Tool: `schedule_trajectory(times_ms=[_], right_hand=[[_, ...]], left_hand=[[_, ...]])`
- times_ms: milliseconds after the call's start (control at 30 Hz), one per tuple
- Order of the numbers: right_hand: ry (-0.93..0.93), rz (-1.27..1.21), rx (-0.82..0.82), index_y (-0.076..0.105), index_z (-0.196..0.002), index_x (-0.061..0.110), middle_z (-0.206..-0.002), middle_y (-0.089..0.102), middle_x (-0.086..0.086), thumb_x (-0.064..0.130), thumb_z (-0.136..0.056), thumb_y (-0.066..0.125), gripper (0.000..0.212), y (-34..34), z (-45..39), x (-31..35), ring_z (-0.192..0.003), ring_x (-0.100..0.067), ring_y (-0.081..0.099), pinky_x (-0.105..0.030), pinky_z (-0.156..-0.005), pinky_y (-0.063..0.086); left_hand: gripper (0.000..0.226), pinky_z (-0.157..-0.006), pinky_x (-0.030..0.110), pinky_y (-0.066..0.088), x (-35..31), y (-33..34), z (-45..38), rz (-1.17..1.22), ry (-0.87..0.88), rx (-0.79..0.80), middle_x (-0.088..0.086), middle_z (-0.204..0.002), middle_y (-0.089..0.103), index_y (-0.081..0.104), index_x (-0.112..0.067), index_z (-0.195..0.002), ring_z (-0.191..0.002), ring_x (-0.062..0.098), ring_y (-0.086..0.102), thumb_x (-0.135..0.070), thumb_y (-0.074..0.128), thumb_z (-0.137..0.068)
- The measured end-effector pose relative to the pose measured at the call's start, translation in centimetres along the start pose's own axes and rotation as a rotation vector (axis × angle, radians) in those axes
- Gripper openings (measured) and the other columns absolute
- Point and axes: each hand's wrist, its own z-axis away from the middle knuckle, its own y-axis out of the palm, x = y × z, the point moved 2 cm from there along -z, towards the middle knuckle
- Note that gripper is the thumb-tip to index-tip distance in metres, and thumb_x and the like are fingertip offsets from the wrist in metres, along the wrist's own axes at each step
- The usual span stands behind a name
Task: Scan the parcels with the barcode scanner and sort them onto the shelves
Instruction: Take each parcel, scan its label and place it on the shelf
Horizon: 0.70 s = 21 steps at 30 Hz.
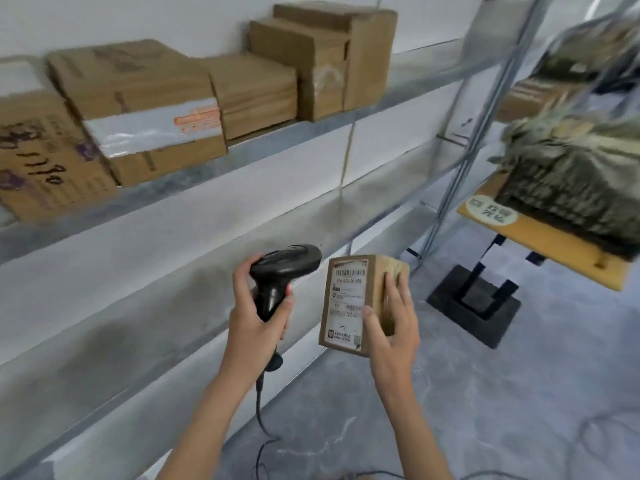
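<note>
Head view: our left hand (pixel 258 320) grips the barcode scanner (pixel 282 271), our right hand (pixel 393 327) clasps a labelled parcel (pixel 349 303) just right of it. Several cardboard boxes (pixel 207 98) already fill the upper shelf (pixel 263 143); this parcel remains unshelved.

We are losing the scanner cable (pixel 259 403) at the near edge, and blur is smearing the far-left box's handwriting (pixel 33 157).
</note>
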Motion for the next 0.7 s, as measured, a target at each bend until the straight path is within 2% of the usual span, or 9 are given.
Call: schedule_trajectory(times_ms=[100,200,333,433,567,700], right_hand=[[0.031,0.027,-0.098,0.034,-0.138,0.068,-0.156,0.023,0.036,0.054,-0.081,0.056,0.064,-5.6,-3.4,-1.7,-0.133,0.014,0.031,-0.039,-0.112,0.037],[0.067,0.027,-0.185,0.037,-0.138,0.065,-0.155,0.025,0.037,0.054,-0.080,0.058,0.063,-11.0,-6.4,-3.2,-0.138,0.005,0.033,-0.050,-0.113,0.039],[0.099,-0.004,-0.298,0.040,-0.131,0.071,-0.154,0.028,0.037,0.053,-0.078,0.060,0.060,-17.1,-9.3,-4.8,-0.141,0.004,0.032,-0.052,-0.112,0.040],[0.139,-0.038,-0.358,0.043,-0.137,0.062,-0.154,0.029,0.035,0.050,-0.077,0.062,0.064,-20.4,-11.1,-6.0,-0.142,-0.005,0.036,-0.054,-0.108,0.044],[0.167,-0.058,-0.435,0.044,-0.142,0.055,-0.153,0.029,0.035,0.051,-0.077,0.061,0.067,-23.4,-13.9,-7.4,-0.139,-0.014,0.042,-0.054,-0.103,0.048],[0.181,-0.061,-0.498,0.044,-0.141,0.054,-0.152,0.029,0.038,0.047,-0.079,0.062,0.066,-25.7,-17.4,-9.1,-0.141,-0.010,0.039,-0.054,-0.105,0.047]], left_hand=[[0.074,-0.052,0.027,0.051,-1.3,6.5,-2.7,0.014,0.046,0.090,0.004,-0.083,0.065,0.035,-0.064,-0.124,-0.051,0.015,0.056,-0.003,0.066,-0.096],[0.073,-0.053,0.028,0.053,-2.2,12.5,-4.6,0.021,0.083,0.161,0.001,-0.082,0.066,0.034,-0.064,-0.127,-0.052,0.014,0.058,-0.007,0.068,-0.096],[0.075,-0.053,0.026,0.053,-2.6,19.2,-6.3,0.028,0.121,0.243,-0.010,-0.080,0.068,0.035,-0.063,-0.127,-0.054,0.013,0.060,-0.003,0.067,-0.095],[0.071,-0.053,0.027,0.052,-2.9,23.4,-7.4,0.033,0.130,0.284,-0.007,-0.080,0.067,0.035,-0.061,-0.126,-0.053,0.014,0.060,-0.004,0.067,-0.095],[0.066,-0.052,0.026,0.052,-3.8,29.2,-9.6,0.066,0.163,0.377,-0.005,-0.077,0.065,0.035,-0.049,-0.135,-0.052,0.017,0.059,-0.006,0.067,-0.096],[0.067,-0.052,0.029,0.053,-4.4,35.6,-12.3,0.110,0.188,0.464,-0.008,-0.079,0.065,0.035,-0.052,-0.134,-0.055,0.017,0.061,-0.006,0.067,-0.097]])
